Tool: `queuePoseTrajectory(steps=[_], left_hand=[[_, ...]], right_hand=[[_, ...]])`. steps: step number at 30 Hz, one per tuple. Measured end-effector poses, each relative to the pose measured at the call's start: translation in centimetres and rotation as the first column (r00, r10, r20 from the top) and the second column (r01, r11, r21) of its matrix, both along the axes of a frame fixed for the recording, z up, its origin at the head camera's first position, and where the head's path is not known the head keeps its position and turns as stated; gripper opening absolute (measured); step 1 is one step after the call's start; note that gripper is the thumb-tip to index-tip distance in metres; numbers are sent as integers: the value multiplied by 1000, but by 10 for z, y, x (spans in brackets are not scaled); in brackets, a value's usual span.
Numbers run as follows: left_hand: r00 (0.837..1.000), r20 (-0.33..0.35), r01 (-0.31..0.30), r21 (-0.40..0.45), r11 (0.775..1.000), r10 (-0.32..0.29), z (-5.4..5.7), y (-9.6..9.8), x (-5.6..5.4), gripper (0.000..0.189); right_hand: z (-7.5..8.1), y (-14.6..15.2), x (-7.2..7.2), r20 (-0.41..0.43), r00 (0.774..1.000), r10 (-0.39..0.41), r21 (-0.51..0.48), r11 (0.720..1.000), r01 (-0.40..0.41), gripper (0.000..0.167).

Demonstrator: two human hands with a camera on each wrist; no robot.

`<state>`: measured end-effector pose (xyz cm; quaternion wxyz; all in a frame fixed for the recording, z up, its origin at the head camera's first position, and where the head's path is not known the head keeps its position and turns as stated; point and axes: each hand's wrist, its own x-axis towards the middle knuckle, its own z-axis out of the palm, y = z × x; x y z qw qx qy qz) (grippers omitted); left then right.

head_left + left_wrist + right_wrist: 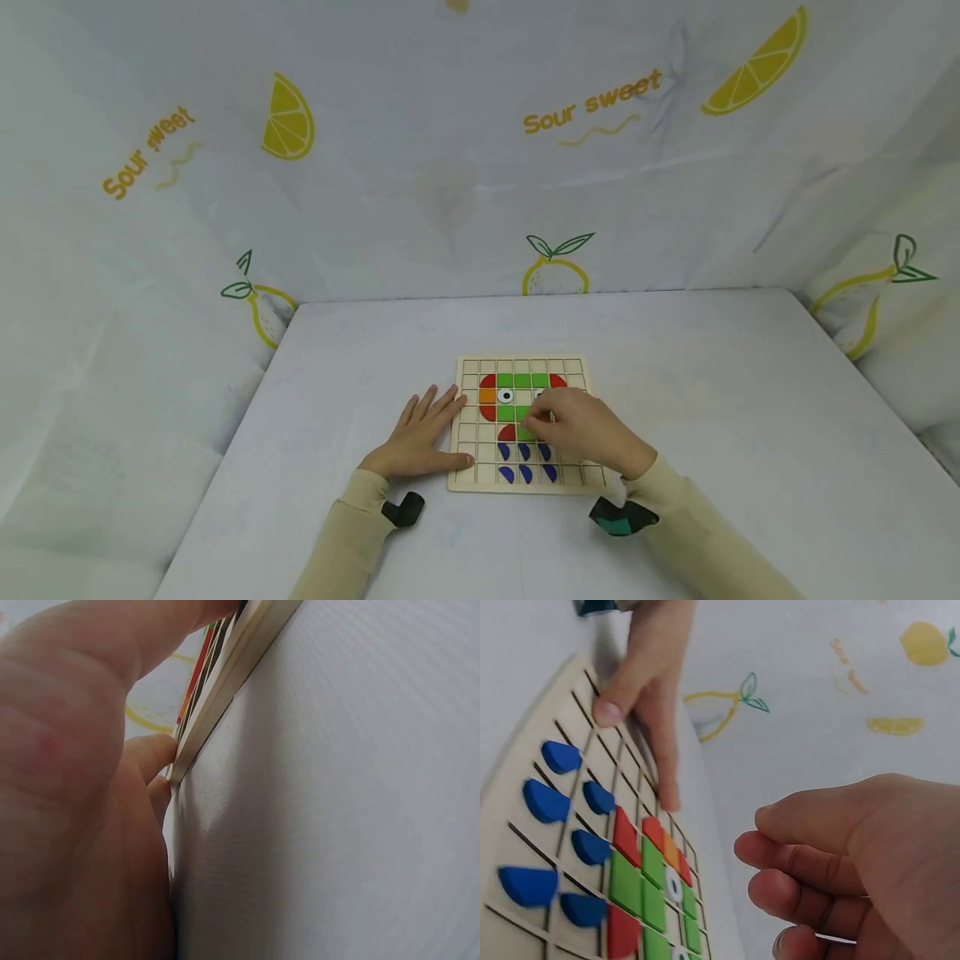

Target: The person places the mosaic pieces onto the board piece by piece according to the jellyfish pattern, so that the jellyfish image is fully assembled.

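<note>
A square wooden grid board (467, 475) lies on the white table with coloured pieces on its cells. My left hand (416, 440) is spread flat at the board's left side, fingertips and thumb touching its edge. Over the board's right half hovers my right hand (585, 427). Its fingers are curled, thumb tip against the index finger, and the right wrist view shows no piece between them. Below are green pieces (625, 883), red pieces (624, 930) and an eye piece (506, 396). Blue half-round pieces (550, 473) stand in two rows nearest me. The right hand hides part of the board.
An orange piece (487, 396) sits at the pattern's left edge. White cloth with printed lemons (557, 275) hangs behind the table and at both sides. Each wrist wears a dark band (405, 510). The bare white tabletop (712, 400) extends to the right of the board.
</note>
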<state>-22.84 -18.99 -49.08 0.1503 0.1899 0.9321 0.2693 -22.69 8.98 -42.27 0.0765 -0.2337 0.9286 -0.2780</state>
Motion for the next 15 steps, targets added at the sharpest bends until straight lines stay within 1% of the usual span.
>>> queuePoseTrajectory(steps=[4, 7, 8, 10, 13, 14, 15], left_hand=[[1000, 7, -11, -26, 1000, 11, -5, -2, -3, 99], [1000, -11, -10, -5, 1000, 10, -7, -4, -6, 99], [1000, -15, -9, 14, 1000, 9, -8, -6, -6, 100], [1000, -17, -12, 15, 1000, 12, -11, -9, -7, 101], [1000, 1, -12, -26, 1000, 12, -17, -15, -11, 104], [1000, 4, -7, -47, 999, 7, -18, -17, -13, 104], [1000, 8, 3, -73, 997, -2, -17, -19, -16, 104]], right_hand=[[16, 21, -15, 34, 998, -50, -63, 997, 52, 17], [27, 39, -28, 33, 997, -65, -96, 993, 68, 18], [29, 45, -33, 28, 997, -65, -106, 992, 67, 19], [32, 56, -42, 19, 999, -47, -117, 992, 49, 19], [36, 70, -56, 30, 999, -19, -117, 993, 23, 21], [37, 74, -60, 38, 999, -14, -114, 993, 18, 21], [38, 78, -65, 44, 999, -11, -107, 994, 15, 21]])
